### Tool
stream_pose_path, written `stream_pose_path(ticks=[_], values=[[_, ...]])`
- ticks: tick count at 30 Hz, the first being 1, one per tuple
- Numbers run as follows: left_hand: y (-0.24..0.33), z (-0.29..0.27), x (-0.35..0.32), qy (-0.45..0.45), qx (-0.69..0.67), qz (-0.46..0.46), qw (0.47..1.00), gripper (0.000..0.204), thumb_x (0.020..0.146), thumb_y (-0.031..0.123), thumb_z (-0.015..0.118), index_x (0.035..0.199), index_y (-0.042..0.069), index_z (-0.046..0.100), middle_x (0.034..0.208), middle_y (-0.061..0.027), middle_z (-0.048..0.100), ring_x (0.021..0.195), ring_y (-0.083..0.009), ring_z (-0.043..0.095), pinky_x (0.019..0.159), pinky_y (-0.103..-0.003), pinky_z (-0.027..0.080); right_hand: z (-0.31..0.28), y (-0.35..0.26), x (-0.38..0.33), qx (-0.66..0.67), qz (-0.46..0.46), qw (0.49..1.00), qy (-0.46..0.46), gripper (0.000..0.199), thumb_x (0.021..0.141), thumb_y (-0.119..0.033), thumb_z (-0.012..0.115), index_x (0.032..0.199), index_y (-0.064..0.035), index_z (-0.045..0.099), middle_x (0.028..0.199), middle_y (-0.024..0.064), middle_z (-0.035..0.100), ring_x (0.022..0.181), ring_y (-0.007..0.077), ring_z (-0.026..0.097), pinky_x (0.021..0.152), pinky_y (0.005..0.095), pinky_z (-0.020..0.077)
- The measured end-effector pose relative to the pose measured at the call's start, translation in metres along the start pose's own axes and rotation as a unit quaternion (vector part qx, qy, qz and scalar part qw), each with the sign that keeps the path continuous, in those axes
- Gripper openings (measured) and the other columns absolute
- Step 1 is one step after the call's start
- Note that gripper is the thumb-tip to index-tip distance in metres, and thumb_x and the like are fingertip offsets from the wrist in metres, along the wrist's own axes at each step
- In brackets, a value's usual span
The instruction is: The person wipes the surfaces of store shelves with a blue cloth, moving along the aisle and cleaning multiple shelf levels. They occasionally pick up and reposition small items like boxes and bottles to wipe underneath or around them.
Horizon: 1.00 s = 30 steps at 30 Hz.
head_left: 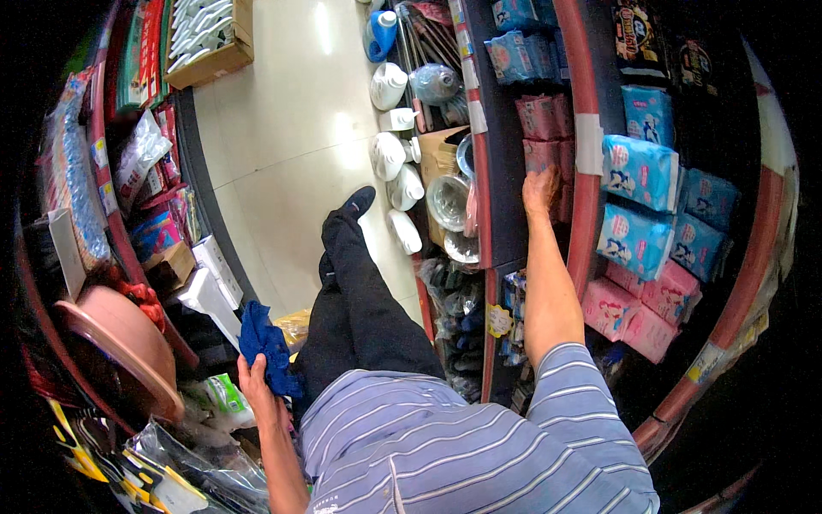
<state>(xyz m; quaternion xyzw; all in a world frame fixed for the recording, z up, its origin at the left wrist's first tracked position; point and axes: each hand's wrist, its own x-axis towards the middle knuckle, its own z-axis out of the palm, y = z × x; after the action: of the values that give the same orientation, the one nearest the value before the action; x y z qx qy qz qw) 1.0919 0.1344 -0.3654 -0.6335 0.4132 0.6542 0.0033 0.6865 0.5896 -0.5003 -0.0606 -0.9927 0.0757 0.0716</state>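
Cream floor tiles (282, 128) run as a narrow aisle between two shelf racks, open ahead past the person's dark shoe (358, 202). Left hand (257, 381), grip pressed around a blue cloth (264, 343), sits low beside the left rack's lower edge, near white boxes (214, 283). Right hand (539, 190) reaches onto the right shelf (505, 231), touching maroon packets (545, 128); whether that grip is spread or pinching cannot be told. Blue and pink soft packs (638, 236) fill the upper shelf. White jugs (390, 158) crowd the aisle's right edge. Cardboard box (210, 43) holds white bottles, far left.
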Motion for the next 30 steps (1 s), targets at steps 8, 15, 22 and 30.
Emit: stream_pose_path(ticks=[8,15,22,30], values=[[0.015,0.023,-0.005,0.016,0.01,-0.007,1.0,0.038,0.094,0.015,0.061,0.129,0.003,0.052,0.108,-0.0065,0.063,0.092,-0.017,0.063,0.08,-0.031,0.052,0.038,0.046,0.014,-0.045,-0.006,0.998,-0.035,0.037,0.082,-0.013,0.054,0.105,0.0153,0.059,0.112,0.038,0.058,0.107,0.0529,0.054,0.094,0.0532,0.0419],[0.016,0.043,0.007,-0.015,0.014,-0.009,1.0,0.039,0.093,0.014,0.061,0.129,0.001,0.052,0.112,-0.0081,0.064,0.092,-0.02,0.064,0.082,-0.034,0.052,0.017,-0.015,0.038,0.046,0.048,0.997,0.025,0.049,0.085,-0.017,0.054,0.126,0.011,0.053,0.13,0.0356,0.052,0.121,0.0493,0.049,0.103,0.0512,0.0383],[0.043,0.066,0.012,-0.045,0.012,0.018,0.999,0.037,0.093,0.012,0.061,0.128,0.003,0.053,0.108,-0.0081,0.066,0.087,-0.0192,0.066,0.074,-0.032,0.055,0.04,-0.032,0.083,0.045,0.1,0.993,0.037,0.053,0.086,-0.017,0.052,0.133,0.0086,0.05,0.132,0.0333,0.054,0.124,0.0461,0.051,0.108,0.0492,0.0369],[0.067,0.088,0.012,0.027,0.032,0.02,0.999,0.034,0.092,0.011,0.06,0.125,0.001,0.054,0.105,-0.0069,0.063,0.087,-0.0169,0.062,0.079,-0.03,0.051,0.034,-0.121,0.15,0.023,-0.138,0.99,0.011,0.041,0.084,-0.006,0.055,0.123,0.0068,0.053,0.129,0.0256,0.055,0.119,0.0436,0.051,0.101,0.0492,0.0426]])
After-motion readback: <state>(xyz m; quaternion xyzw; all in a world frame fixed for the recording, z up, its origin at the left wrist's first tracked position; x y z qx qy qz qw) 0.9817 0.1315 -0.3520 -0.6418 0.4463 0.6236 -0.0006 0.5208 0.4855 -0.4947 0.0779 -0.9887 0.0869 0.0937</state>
